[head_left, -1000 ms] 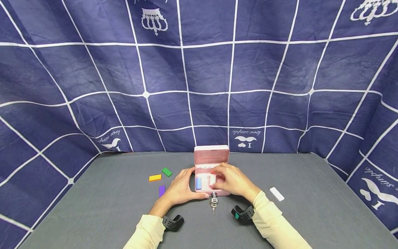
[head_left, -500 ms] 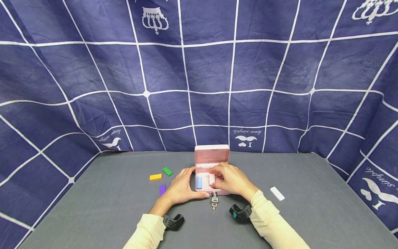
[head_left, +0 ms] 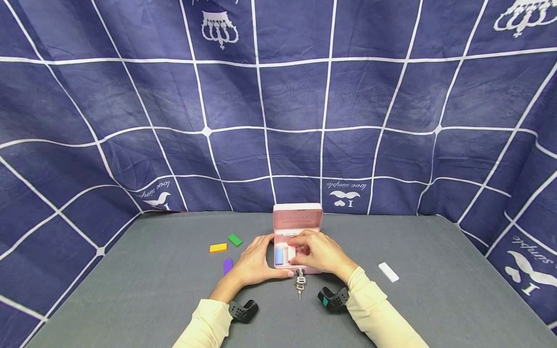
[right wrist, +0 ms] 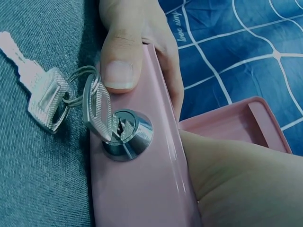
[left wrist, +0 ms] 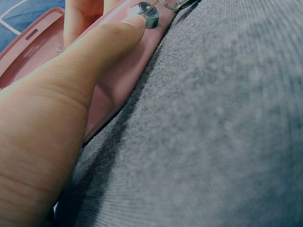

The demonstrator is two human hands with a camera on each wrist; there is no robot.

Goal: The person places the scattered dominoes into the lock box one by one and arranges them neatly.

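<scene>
Pink metal box (right wrist: pixel 142 189) gripped by left hand (head_left: pixel 256 263). Inside: blue rectangular block (head_left: pixel 279 256) laid, white rectangular block (head_left: pixel 292 253) pinched by right hand (head_left: pixel 322 250). Seemingly partway: yellow oblong block (head_left: pixel 218 248), green oblong block (head_left: pixel 235 240), purple oblong block (head_left: pixel 228 266), second white block (head_left: pixel 388 272) left on grey cloth (head_left: pixel 143 290).

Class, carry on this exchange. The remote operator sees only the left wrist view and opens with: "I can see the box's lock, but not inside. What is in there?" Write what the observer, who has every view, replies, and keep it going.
Observer: A blue block sits at the left side of the pink box.

Operator: And what is the right hand doing?

Observer: It is pinching a pale block.

Operator: Is anything lying to the right of the box?

Observer: Yes, a white block lies on the table there.
</scene>
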